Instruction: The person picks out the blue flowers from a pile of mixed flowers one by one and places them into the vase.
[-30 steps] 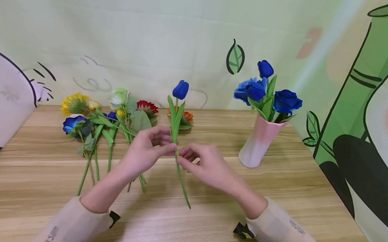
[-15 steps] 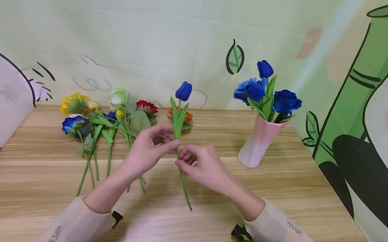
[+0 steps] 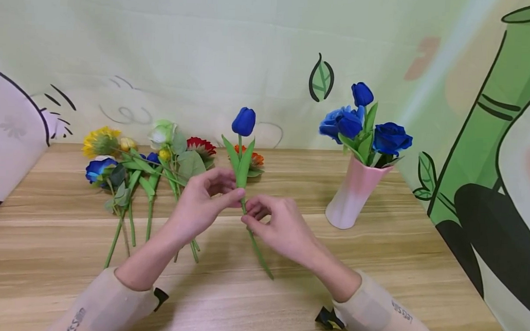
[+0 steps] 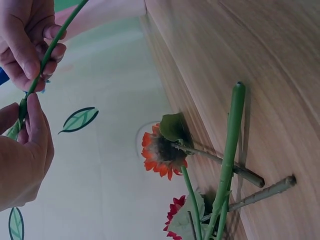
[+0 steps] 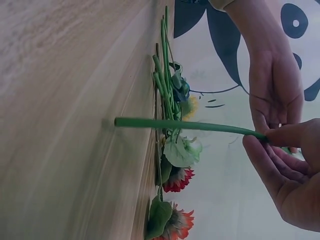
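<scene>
A blue artificial tulip with green leaves stands nearly upright between my hands, over the middle of the table. My left hand pinches it at the base of the leaves, thumb in front. Just below, my right hand pinches the green stem between thumb and fingers. In the head view the stem's lower end slants toward the right, below the right hand. At the right stands a pink and white vase with several blue flowers, including a blue rose and another blue tulip.
Several artificial flowers lie on the wooden table at the left, among them a yellow flower, a blue rose with a pale edge and a red flower. An orange flower lies behind the held tulip. A patterned backdrop hangs behind.
The tulip has turned in my fingers: its bloom leans a little left, its leaves spread to both sides, and the stem's lower end has swung right. Both hands stay nearly in place.
</scene>
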Motion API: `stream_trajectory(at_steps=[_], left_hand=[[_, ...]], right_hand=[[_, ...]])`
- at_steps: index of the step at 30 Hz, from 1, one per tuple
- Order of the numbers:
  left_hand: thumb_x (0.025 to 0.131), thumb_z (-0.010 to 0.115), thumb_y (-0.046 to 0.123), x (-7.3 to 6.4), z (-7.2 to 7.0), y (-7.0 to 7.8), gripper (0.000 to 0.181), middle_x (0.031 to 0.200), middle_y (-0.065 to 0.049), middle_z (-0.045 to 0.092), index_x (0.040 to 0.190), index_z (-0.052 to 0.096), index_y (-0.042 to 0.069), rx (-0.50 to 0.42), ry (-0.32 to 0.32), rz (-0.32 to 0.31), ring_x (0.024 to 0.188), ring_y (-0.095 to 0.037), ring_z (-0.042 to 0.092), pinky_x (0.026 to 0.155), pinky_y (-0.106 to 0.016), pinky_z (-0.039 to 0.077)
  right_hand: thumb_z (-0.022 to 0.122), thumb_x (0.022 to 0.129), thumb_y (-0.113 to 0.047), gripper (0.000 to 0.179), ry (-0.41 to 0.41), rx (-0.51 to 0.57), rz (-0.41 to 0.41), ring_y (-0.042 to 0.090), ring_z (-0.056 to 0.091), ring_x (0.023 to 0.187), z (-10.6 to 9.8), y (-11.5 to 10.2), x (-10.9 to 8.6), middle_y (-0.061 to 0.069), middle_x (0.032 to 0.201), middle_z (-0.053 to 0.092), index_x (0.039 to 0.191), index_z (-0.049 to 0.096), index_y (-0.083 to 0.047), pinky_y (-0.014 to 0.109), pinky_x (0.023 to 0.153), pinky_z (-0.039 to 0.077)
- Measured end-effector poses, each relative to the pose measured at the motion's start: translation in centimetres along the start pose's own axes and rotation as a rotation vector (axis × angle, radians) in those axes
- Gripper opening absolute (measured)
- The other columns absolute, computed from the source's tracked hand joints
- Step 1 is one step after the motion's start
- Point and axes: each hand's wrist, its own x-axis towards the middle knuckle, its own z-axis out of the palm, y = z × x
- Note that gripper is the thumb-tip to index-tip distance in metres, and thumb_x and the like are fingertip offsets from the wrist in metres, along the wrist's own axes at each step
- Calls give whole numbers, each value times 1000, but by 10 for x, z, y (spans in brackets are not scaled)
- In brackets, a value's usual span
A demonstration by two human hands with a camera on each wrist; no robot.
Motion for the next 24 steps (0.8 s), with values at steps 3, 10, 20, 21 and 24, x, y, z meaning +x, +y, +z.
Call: stream_trajectory(at_steps=[3, 10, 20, 21, 24], left_hand=[[95, 74, 3, 0, -1, -1, 28, 104, -16, 66, 120, 63, -5, 41, 8, 10, 96, -27, 66, 81, -37, 60], [102, 68, 22, -2, -9, -2, 28, 110, -10, 69, 122, 68, 3, 166, 38, 32, 102, -22, 64, 90, -39, 54], [105, 63, 29, 5, -37, -8, 29, 113, -9, 69, 120, 70, 6, 363, 94, -31, 106, -25, 62, 94, -43, 50], [105, 63, 30, 5, -40, -10, 28, 113, -8, 69, 120, 70, 7, 379, 94, -40, 106, -25, 62, 93, -43, 50], [104, 63, 28, 6, -49, -15, 25, 112, -8, 69, 118, 70, 8, 431, 94, -54, 104, -25, 62, 88, -43, 51]], right_hand=[[75, 93, -3, 7, 2, -12, 4, 9, 69, 79, -1, 0, 0, 2, 86, 73, 99, 71, -1, 25, 68, 59], [76, 93, -4, 8, 33, -100, 7, 9, 68, 80, -9, 0, -1, -1, 85, 72, 99, 72, -3, 23, 66, 57], [72, 93, 1, 9, 83, -180, -45, 12, 68, 78, -22, 5, -3, 6, 88, 73, 101, 72, -1, 20, 64, 57], [71, 92, 2, 9, 91, -189, -59, 12, 68, 78, -23, 6, -3, 7, 88, 73, 101, 72, -1, 20, 64, 57], [70, 92, 4, 9, 128, -230, -100, 13, 68, 75, -27, 7, -3, 7, 86, 73, 100, 73, 0, 18, 62, 56]])
